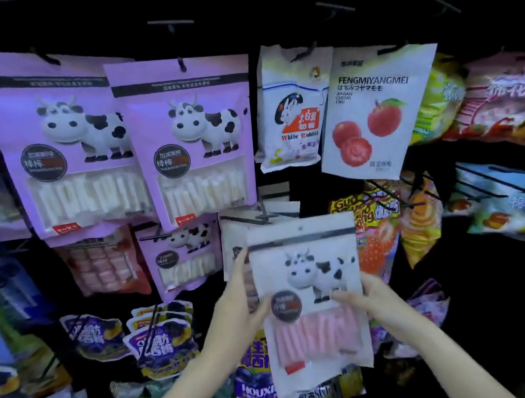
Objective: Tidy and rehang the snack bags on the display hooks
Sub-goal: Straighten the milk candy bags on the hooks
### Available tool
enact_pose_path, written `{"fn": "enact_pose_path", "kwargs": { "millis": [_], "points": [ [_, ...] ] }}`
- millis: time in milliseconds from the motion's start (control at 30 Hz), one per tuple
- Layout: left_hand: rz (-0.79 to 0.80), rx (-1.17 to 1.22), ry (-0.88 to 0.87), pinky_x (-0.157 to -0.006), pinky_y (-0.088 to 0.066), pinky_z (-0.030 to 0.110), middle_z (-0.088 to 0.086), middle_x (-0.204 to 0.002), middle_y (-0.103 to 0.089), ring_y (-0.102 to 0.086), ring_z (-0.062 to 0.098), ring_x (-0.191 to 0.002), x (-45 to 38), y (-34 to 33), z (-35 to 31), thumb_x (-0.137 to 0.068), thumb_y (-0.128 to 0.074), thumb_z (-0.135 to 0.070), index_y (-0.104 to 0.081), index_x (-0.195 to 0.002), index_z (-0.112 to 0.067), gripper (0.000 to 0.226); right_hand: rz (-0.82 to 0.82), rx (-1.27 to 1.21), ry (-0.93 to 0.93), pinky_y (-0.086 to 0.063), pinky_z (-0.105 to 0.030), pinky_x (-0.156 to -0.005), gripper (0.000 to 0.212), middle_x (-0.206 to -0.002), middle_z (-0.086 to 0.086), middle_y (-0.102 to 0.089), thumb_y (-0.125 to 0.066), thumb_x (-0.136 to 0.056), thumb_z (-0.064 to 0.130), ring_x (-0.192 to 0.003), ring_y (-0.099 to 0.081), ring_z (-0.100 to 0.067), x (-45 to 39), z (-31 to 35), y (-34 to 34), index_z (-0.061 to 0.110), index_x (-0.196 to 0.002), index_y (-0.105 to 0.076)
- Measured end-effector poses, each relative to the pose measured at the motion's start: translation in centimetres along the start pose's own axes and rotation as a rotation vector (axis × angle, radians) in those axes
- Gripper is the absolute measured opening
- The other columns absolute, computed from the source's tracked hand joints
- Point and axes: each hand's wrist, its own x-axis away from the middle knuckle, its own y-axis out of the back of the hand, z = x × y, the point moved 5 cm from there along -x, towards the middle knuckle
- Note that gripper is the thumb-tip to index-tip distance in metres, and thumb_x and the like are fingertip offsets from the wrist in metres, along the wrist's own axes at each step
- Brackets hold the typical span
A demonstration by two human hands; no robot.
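both hands hold one white cow-print snack bag (312,304) upright in front of the display, low and centre. the left hand (243,302) grips its left edge, thumb across the front by a dark round label whose writing is too blurred to read. the right hand (367,298) grips the right edge, fingers curled onto the front just under the cartoon cow. pink sticks show through the bag's clear window. its small hang hole at the top sits just below a black display hook (264,215) and is not on it.

above hang two purple cow bags (182,136) with white sticks in their windows; their chinese characters are only partly legible. right of them hangs a white rabbit candy bag (293,110), printed "white rabbit", and overlapping its right edge a white bag reading "fengmiyangmei" (378,110) with japanese script and three red fruits. lower down, a dark blue bag shows "houxi" (254,386), and an orange-yellow bag (363,207) begins "guo".
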Motion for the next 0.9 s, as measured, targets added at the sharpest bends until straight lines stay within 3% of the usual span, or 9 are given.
{"fn": "enact_pose_path", "kwargs": {
  "millis": [67, 167, 300, 467, 600, 733, 900],
  "points": [
    [0.006, -0.146, 0.040, -0.077, -0.046, 0.013, -0.011, -0.138, -0.038, -0.058, 0.002, -0.096, 0.2, 0.5, 2.1, -0.093, -0.055, -0.019, -0.006, -0.143, -0.039, 0.074, 0.031, 0.052, -0.065, -0.049, -0.015, -0.071, 0.022, -0.099, 0.002, -0.073, -0.071, -0.081, 0.008, -0.092, -0.068, -0.012, -0.3, -2.2, -1.3, 0.012, -0.102, -0.066],
    [-0.087, -0.523, -0.103, -0.105, -0.035, 0.035, 0.011, -0.151, -0.025, -0.028, 0.021, -0.132, -0.5, 0.9, 2.8, -0.095, -0.047, -0.017, -0.024, -0.147, -0.017, 0.057, -0.047, 0.024, -0.092, -0.052, -0.022, -0.080, 0.021, -0.104, -0.002, -0.071, -0.068, -0.083, 0.008, -0.096, -0.067, -0.015, -1.6, -3.6, -2.1, 0.014, -0.102, -0.065],
    [-0.009, -0.749, -0.275, -0.105, -0.028, 0.045, 0.011, -0.149, -0.033, -0.024, 0.023, -0.137, -2.5, -1.0, 2.1, -0.089, -0.032, -0.025, -0.039, -0.140, -0.009, 0.053, -0.089, -0.110, -0.055, -0.051, -0.031, -0.090, 0.029, -0.107, -0.001, -0.070, -0.067, -0.084, 0.009, -0.101, -0.066, -0.015, -3.4, -2.3, -3.5, 0.014, -0.112, -0.061],
    [0.029, -0.771, -0.244, -0.109, -0.012, 0.045, 0.009, -0.154, -0.022, -0.013, 0.027, -0.142, -5.1, -2.2, 2.0, -0.095, -0.024, -0.032, -0.033, -0.145, -0.012, 0.055, -0.076, -0.113, -0.005, -0.052, -0.021, -0.087, 0.036, -0.111, 0.000, -0.067, -0.064, -0.085, 0.004, -0.099, -0.064, -0.007, -4.5, -1.6, -5.6, 0.012, -0.120, -0.056],
    [0.001, -0.793, -0.233, -0.114, -0.011, 0.039, 0.010, -0.154, -0.022, -0.010, 0.024, -0.143, -5.9, -2.2, 2.6, -0.096, -0.024, -0.031, -0.031, -0.146, -0.014, 0.053, -0.077, -0.060, 0.020, -0.050, -0.014, -0.084, 0.037, -0.110, 0.002, -0.066, -0.065, -0.085, 0.007, -0.093, -0.063, 0.003, -4.7, -1.6, -5.3, 0.010, -0.120, -0.056],
    [-0.061, -0.823, -0.304, -0.113, -0.008, 0.038, 0.012, -0.153, -0.023, -0.011, 0.026, -0.142, -5.3, -1.8, 2.1, -0.096, -0.029, -0.025, -0.031, -0.146, -0.014, 0.051, -0.056, -0.015, 0.029, -0.048, -0.032, -0.097, 0.043, -0.115, 0.003, -0.065, -0.066, -0.084, 0.011, -0.105, -0.062, -0.009, -4.5, -1.9, -4.1, 0.012, -0.125, -0.054],
    [-0.084, -0.830, -0.321, -0.114, -0.010, 0.042, 0.010, -0.151, -0.030, -0.014, 0.027, -0.142, -5.8, -1.5, 1.6, -0.097, -0.028, -0.023, -0.034, -0.145, -0.013, 0.049, -0.078, -0.039, 0.056, -0.047, -0.036, -0.098, 0.043, -0.116, 0.001, -0.066, -0.067, -0.084, 0.013, -0.107, -0.062, -0.012, -4.9, -1.4, -4.0, 0.012, -0.125, -0.054]
  ]
}}
